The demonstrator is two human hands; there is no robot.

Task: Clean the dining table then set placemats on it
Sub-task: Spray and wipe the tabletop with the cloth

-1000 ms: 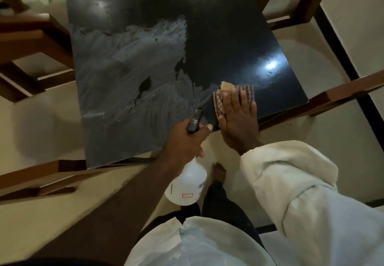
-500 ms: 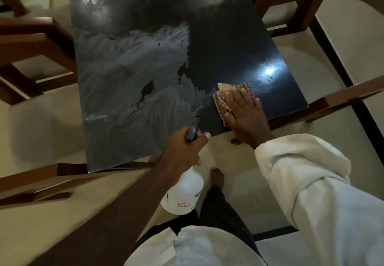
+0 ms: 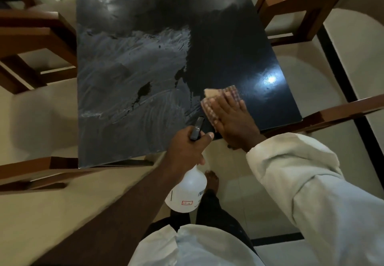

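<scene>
Where one cloth point(image 3: 208, 108) lies, one bottle point(image 3: 187, 193) hangs.

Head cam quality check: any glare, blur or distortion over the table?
Head view: dim room; one hard glare spot on the glossy black table, just right of the checked cloth; wet streaks catch light across its left half; wide-angle stretch toward the frame edges; overall slightly soft.

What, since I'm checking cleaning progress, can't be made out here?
Head view only.
Spray bottle label: print too small, blurred.
Checked cloth: mostly covered by the right hand.
Dining table far end: cut off by the top edge.
Its trigger: hidden inside the left hand.
</scene>
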